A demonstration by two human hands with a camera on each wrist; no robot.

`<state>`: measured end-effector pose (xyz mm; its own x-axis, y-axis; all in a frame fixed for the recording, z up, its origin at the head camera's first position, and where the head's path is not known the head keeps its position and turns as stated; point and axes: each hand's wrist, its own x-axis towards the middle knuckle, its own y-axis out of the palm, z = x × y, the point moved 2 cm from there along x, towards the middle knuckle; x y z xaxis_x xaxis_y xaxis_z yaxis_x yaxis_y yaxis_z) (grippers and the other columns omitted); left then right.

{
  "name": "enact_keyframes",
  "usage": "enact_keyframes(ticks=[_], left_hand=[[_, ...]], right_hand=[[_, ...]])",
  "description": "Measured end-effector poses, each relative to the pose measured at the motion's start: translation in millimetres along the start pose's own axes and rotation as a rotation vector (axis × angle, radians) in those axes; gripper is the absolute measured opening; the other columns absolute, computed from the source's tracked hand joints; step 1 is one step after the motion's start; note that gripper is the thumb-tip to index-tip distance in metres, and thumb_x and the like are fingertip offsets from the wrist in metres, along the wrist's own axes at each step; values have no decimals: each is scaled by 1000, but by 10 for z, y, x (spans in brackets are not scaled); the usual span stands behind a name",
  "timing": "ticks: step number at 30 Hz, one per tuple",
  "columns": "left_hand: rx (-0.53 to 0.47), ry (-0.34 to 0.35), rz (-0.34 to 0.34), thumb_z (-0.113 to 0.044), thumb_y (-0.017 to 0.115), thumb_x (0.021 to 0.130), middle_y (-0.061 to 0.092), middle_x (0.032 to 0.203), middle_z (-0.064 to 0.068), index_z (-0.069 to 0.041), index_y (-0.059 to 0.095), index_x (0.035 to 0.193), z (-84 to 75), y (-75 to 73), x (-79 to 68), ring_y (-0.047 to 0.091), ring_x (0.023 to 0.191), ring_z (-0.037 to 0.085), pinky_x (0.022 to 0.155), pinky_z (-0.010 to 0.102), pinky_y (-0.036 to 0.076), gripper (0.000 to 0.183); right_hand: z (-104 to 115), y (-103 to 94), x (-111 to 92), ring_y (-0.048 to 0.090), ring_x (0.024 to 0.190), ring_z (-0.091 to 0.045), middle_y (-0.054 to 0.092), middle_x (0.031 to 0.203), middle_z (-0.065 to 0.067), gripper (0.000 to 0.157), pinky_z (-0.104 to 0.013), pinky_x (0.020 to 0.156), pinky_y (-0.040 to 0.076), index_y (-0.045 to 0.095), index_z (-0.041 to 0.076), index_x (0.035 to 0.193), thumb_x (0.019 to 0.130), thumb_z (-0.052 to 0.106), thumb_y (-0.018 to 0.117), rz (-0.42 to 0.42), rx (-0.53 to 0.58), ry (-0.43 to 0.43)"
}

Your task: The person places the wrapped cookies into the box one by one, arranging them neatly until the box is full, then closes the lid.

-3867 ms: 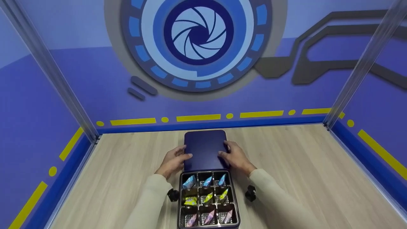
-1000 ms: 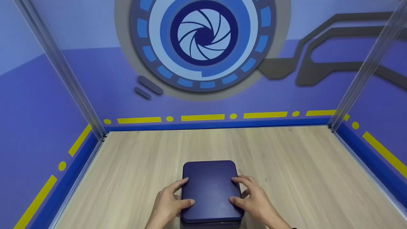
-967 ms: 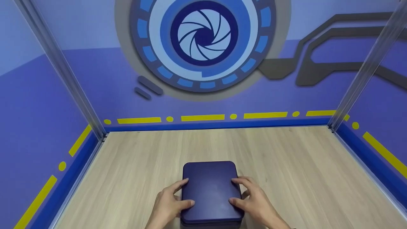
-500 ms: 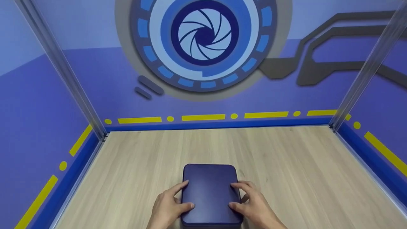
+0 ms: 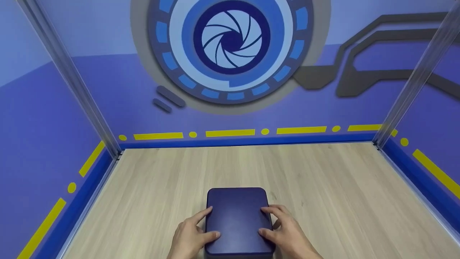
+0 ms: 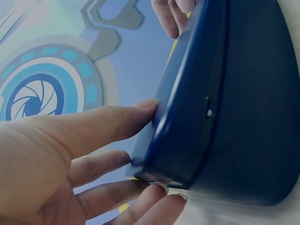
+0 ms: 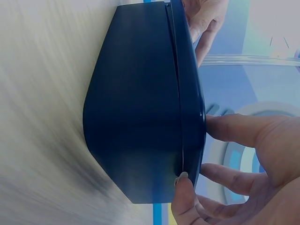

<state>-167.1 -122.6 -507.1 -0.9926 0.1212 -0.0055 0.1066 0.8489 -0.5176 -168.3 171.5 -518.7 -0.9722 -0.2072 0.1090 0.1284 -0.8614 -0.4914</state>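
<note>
A dark blue rectangular lid sits over the matching deep box, covering its inside. Along the side, a thin seam between lid and box shows in the right wrist view. My left hand grips the lid's left edge, thumb and index fingertip on top, other fingers down at the side. On the opposite edge my right hand holds the lid likewise, with one fingertip at the seam. In the left wrist view the left thumb presses the lid's rim, and a small slot shows in the box's near side.
The box stands on a light wood table near its front. Blue printed panels rise at the back and both sides, with metal posts in the corners.
The lid, earlier held beyond the open box of wrapped candies in compartments, came toward me and over it. During the last second, lid and hands sank slightly, and the gap beneath narrowed.
</note>
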Motion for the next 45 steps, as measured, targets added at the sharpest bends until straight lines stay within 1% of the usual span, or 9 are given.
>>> enact_keyframes(ticks=[4, 9, 11, 13, 16, 22, 28, 37, 45], left_hand=[[-33, -33, 0, -23, 94, 78, 60, 56, -4, -5, 65, 145, 32, 3, 17, 49, 47, 8, 44, 24, 37, 75], [-107, -25, -35, -29, 86, 90, 75, 87, 11, -7, 67, 144, 110, -10, 86, 57, 54, 13, 47, 26, 46, 61], [-127, 4, -53, -29, 82, 95, 76, 110, 15, -8, 67, 144, 154, -10, 140, 65, 67, 16, 54, 28, 52, 55], [-149, 17, -58, -29, 79, 98, 75, 115, 21, -11, 67, 145, 201, -1, 203, 71, 83, 21, 64, 31, 57, 52], [-220, 49, -41, -27, 75, 101, 63, 143, 25, -10, 64, 148, 275, 33, 310, 71, 110, 31, 77, 38, 62, 51], [-370, 61, -6, -26, 71, 105, 53, 154, 26, -10, 59, 152, 395, 117, 471, 63, 125, 44, 91, 48, 62, 52], [-420, 69, -23, -27, 71, 104, 45, 162, 23, -11, 60, 152, 456, 159, 522, 41, 145, 54, 109, 57, 50, 51], [-457, 46, -1, -31, 73, 103, 44, 162, 23, -15, 60, 153, 520, 158, 546, 48, 142, 49, 104, 51, 56, 54], [-445, 57, 35, -32, 72, 103, 44, 163, 20, -17, 55, 156, 542, 164, 569, 48, 142, 48, 103, 52, 57, 58]], right_hand=[[-8, 7, 29, 59, 84, -16, 57, 141, -18, 58, -26, 72, 54, 67, 2, 137, 87, 19, 89, -10, -10, -3], [-69, -5, 118, 63, 102, -26, 58, 140, -18, 55, -30, 76, 59, 66, 3, 138, 89, 18, 87, -14, 15, -30], [-105, -7, 180, 62, 113, -34, 56, 144, -20, 54, -37, 83, 61, 66, 3, 140, 91, 18, 86, -14, 30, -30], [-143, -3, 251, 59, 123, -41, 54, 148, -22, 53, -46, 92, 60, 65, 5, 141, 93, 19, 84, -21, 40, -20], [-197, 13, 358, 55, 132, -45, 53, 151, -21, 52, -56, 102, 55, 65, 7, 143, 96, 20, 81, -48, 66, 7], [-295, 58, 533, 52, 136, -42, 57, 150, -16, 51, -59, 110, 48, 65, 11, 145, 97, 21, 79, -108, 137, 41], [-359, 81, 602, 53, 135, -39, 58, 150, -14, 56, -58, 110, 47, 63, 12, 148, 96, 24, 80, -104, 202, 29], [-365, 106, 595, 51, 138, -36, 58, 151, -12, 56, -61, 116, 40, 60, 11, 150, 98, 25, 78, -90, 231, 20], [-399, 110, 586, 50, 141, -38, 56, 153, -16, 59, -59, 114, 43, 58, 12, 153, 99, 24, 77, -71, 230, 28]])
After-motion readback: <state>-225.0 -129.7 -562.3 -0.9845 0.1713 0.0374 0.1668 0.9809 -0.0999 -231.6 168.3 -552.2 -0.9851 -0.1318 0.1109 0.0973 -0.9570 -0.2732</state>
